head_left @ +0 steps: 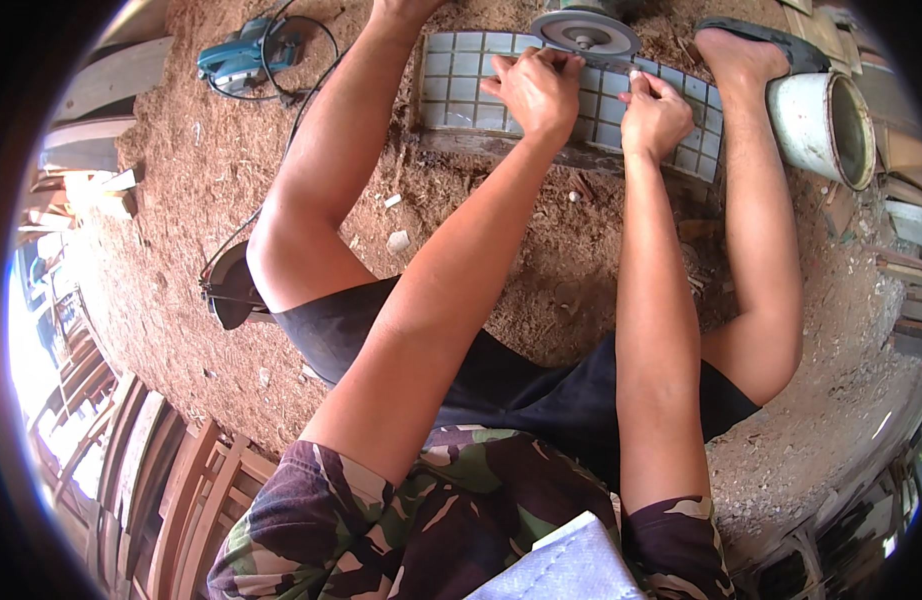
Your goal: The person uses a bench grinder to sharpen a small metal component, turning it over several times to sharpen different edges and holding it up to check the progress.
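Observation:
My left hand (541, 92) is bent with its fingertips pinched at the near edge of a round grey grinding disc (561, 30). To its right, my right hand (656, 115) is closed in a pinch, thumb and forefinger together. A thin dark strip (607, 66) runs between the fingertips of both hands, right against the disc's near rim. Its kind is too small to make out, and the fingers cover its ends. Beneath both hands lies a low, tiled surface (465, 88) of pale blue-grey squares with a wooden front edge.
A blue corded power tool (243, 58) lies on the sawdust-covered ground (196, 200) at the far left. Another tool with a round dark guard (236, 288) sits beside my left knee. A white bucket (806, 125) lies tipped by my right foot. Wood pieces (196, 500) are stacked around the sides.

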{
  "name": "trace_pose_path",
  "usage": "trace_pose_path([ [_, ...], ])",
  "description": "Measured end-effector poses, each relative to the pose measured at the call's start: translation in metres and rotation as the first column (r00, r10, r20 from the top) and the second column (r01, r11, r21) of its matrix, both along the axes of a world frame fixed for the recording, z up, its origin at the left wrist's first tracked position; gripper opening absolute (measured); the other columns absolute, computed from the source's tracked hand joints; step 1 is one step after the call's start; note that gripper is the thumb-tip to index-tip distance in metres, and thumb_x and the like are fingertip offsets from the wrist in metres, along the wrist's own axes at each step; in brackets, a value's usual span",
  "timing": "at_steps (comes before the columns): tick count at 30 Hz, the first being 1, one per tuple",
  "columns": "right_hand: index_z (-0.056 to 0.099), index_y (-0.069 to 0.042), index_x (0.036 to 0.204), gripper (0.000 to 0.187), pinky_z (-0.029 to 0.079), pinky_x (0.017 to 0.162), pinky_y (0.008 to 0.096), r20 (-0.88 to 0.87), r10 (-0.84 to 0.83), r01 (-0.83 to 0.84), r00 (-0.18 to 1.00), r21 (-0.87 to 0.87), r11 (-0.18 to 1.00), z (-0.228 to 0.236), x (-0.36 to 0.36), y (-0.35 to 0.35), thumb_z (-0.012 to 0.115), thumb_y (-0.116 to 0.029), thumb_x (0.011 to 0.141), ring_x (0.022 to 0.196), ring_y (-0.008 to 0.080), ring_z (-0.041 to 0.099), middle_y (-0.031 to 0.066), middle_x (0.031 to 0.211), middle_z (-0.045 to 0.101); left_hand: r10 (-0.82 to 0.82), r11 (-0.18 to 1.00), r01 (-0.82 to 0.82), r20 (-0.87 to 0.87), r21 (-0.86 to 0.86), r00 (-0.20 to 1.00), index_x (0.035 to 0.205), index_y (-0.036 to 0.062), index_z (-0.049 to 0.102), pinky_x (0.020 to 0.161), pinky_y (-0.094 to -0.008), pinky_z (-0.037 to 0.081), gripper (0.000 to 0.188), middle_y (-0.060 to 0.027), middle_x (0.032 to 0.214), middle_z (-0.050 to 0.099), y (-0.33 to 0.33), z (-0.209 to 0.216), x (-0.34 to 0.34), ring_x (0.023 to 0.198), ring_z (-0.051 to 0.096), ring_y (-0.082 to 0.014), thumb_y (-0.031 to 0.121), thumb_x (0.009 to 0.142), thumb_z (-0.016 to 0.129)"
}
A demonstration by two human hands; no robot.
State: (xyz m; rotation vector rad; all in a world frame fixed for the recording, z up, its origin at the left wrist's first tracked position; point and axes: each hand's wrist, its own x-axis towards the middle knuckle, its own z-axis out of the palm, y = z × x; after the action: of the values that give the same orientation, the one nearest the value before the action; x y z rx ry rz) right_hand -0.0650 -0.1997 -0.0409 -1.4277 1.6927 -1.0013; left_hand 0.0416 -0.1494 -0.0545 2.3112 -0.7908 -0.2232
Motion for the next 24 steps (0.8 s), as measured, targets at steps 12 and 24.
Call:
trace_pose_path([
  [12,0.080,0.005,0.099,0.014,0.057,0.058,0.0312,0.049,-0.051,0.051,0.998,0.000,0.999,-0.007,-0.017,-0.004,0.079,-0.007,0.092,0.063,0.0188,0.076,0.0151,0.082,0.078,0.052,0.988,-0.049,0.020,-0.147,0.998,0.087,0.0142,0.084,0.097,-0.0522,0.030,0.021,-0.0016,0.097,0.076,-0.007,0.002,-0.026,0.110,0.051,-0.0296,0.034,0.082,0.083],
  [24,0.081,0.000,0.101,0.017,0.056,0.061,0.0313,0.075,0.132,-0.129,0.988,-0.052,0.990,-0.014,0.032,0.029,0.078,-0.015,0.093,0.063,0.0191,0.075,0.0115,0.082,0.077,-0.008,1.000,0.010,0.076,-0.028,0.997,0.095,0.0174,0.084,0.109,-0.0630,0.025,0.026,-0.0015,0.105,0.075,0.041,-0.010,0.039,0.118,0.052,-0.0303,0.042,0.089,0.079],
])
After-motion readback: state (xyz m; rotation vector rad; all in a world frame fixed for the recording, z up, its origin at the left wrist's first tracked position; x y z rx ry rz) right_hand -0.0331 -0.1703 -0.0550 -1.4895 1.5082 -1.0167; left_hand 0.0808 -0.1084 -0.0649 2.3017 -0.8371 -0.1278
